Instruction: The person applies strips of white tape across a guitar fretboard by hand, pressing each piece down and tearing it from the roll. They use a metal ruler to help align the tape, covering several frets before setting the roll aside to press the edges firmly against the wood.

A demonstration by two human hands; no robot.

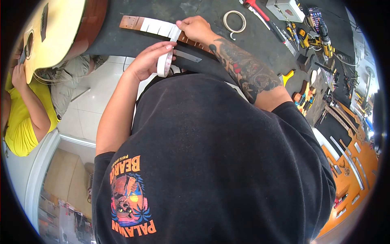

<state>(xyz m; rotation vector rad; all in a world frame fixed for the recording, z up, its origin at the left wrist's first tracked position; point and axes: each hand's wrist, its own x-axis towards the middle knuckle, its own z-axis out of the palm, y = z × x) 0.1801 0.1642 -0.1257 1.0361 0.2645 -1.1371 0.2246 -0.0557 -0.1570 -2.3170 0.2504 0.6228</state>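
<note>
My left hand (pixel 148 61) is closed around a roll of white tape (pixel 164 63), held upright near the bench edge. A strip of tape (pixel 175 33) runs up from the roll to a wooden fretboard (pixel 132 22). Pale tape pieces (pixel 156 27) with dark gaps cover the fretboard's middle; bare wood shows at both ends. My right hand (pixel 195 28) pinches the strip at the fretboard with thumb and fingers. Below the fretboard lies a flat metal strip (pixel 189 56) near my left fingers.
An acoustic guitar (pixel 61 36) is at the upper left, beside a person in a yellow shirt (pixel 26 118). On the dark bench (pixel 195 10) are another tape roll (pixel 234 21), a red-handled saw (pixel 258 9), a metal box (pixel 286 10) and a yellow drill (pixel 308 40).
</note>
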